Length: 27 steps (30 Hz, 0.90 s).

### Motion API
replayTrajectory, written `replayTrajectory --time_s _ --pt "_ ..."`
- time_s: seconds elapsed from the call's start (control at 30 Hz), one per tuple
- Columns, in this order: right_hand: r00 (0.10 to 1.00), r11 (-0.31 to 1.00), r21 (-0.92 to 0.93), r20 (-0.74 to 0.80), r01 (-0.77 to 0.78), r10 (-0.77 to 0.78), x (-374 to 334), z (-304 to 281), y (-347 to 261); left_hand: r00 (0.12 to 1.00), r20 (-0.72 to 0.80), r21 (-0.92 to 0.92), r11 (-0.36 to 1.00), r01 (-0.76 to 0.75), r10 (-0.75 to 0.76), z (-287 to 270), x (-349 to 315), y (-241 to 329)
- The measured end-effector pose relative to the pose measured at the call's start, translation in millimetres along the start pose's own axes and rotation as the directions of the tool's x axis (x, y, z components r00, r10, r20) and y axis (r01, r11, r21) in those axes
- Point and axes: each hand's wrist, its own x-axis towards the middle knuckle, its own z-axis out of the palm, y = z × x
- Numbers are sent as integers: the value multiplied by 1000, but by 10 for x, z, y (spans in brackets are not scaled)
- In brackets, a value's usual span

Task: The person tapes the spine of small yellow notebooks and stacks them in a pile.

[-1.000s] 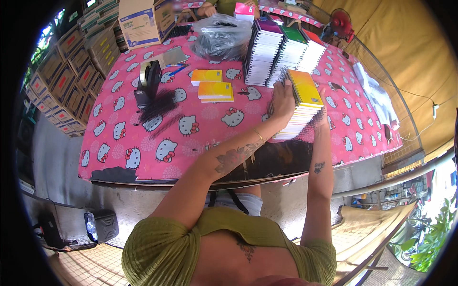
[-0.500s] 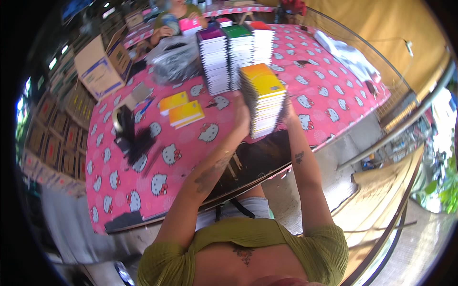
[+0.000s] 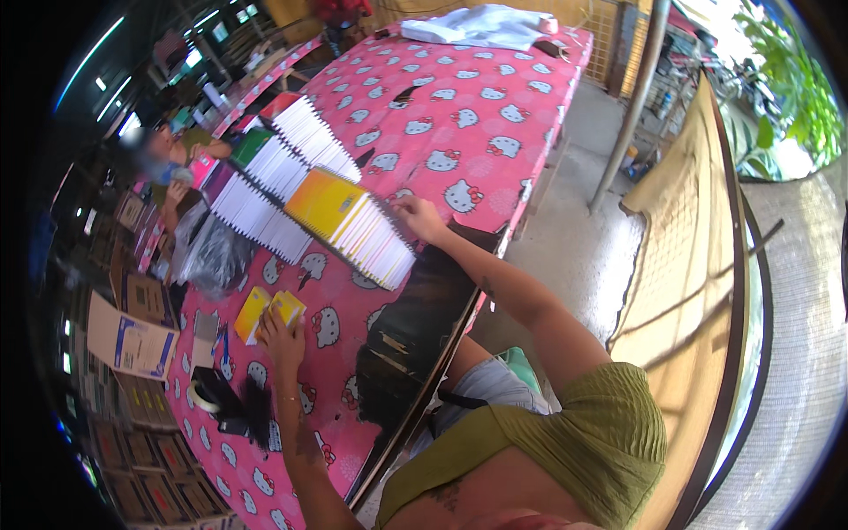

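A stack of spiral notebooks with a yellow cover on top (image 3: pixel 329 203) stands on the pink table near its dark, bare front edge. My right hand (image 3: pixel 422 219) is at the right side of this stack, fingers loosely bent and apart, the fingertips close to the spiral edges. Farther left, my left hand (image 3: pixel 281 343) reaches over two small groups of yellow notebooks. Its fingers and thumb close on the nearer yellow notebook (image 3: pixel 290 306), partly covering it. The other yellow notebook (image 3: pixel 253 311) lies just beside it.
Taller notebook stacks with purple, green (image 3: pixel 251 148) and red covers stand behind. A clear plastic bag (image 3: pixel 216 256), a tape dispenser (image 3: pixel 212 393) and a blue pen (image 3: pixel 225 344) lie left. Open carton (image 3: pixel 132 340) beyond. A person (image 3: pixel 190 150) sits across the table; white cloth (image 3: pixel 473 26) lies at the far end.
Both hands have let go of the yellow-topped stack, which now stands on the table. My left hand has moved left to the small yellow notebooks. The view has turned to the right.
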Motion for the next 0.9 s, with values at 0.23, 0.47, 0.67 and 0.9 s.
replayTrajectory --time_s 0.23,0.47,0.67,0.9 --pt "999 995 96 40 21 -25 5 -48 91 997 -69 -288 956 -62 43 -170 70 -50" --pt "998 999 -18 -21 51 -51 40 42 146 996 -89 -303 953 -17 -11 -62 62 -312" --pt "995 995 8 -16 96 -96 -8 -84 194 994 -110 -488 871 -58 4 58 119 -388" --pt "997 999 -13 59 49 -48 -8 81 94 682 89 -772 383 508 -726 277 -21 -643"
